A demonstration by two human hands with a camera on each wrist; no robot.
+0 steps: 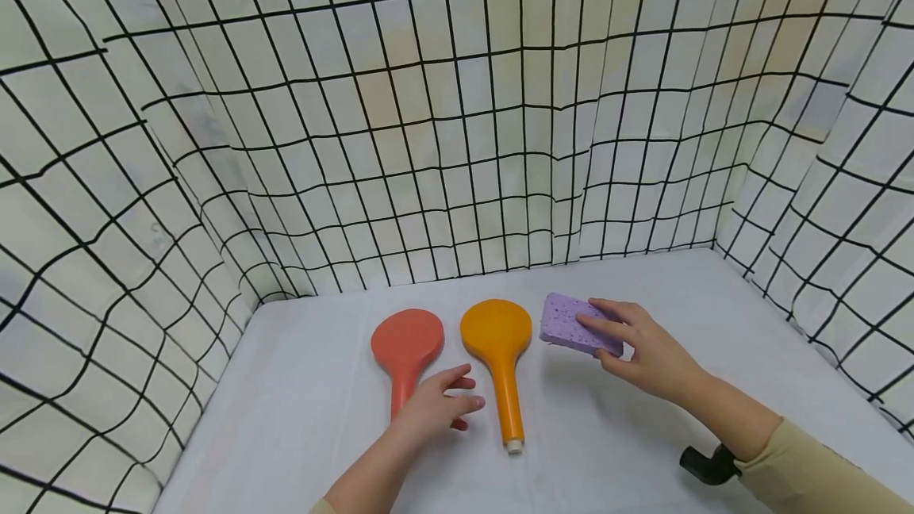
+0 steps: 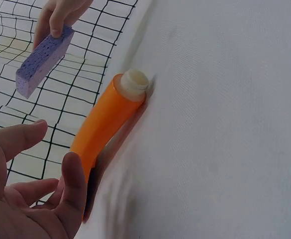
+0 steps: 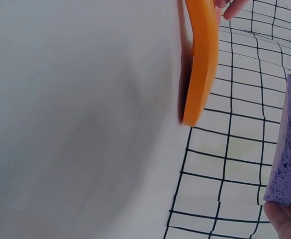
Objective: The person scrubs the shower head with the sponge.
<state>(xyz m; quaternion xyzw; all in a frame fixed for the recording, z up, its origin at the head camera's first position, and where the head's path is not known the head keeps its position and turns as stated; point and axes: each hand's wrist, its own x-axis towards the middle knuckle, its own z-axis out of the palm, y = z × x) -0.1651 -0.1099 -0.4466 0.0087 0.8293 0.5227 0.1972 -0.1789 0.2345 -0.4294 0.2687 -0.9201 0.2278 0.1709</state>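
Note:
A purple sponge is held above the white table by my right hand, thumb on its lower edge and fingers over its upper side. The right wrist view shows the same sponge at the right edge. An orange paddle with a round head and a pale handle tip lies at the middle. My left hand hovers between it and a red paddle, fingers loosely bent and apart, nothing between them. The left forearm and hand hide the lower end of the red handle. In the left wrist view the orange handle lies just beyond the fingers.
White walls with a black grid enclose the table at the back and both sides. A black curved piece shows at my right sleeve.

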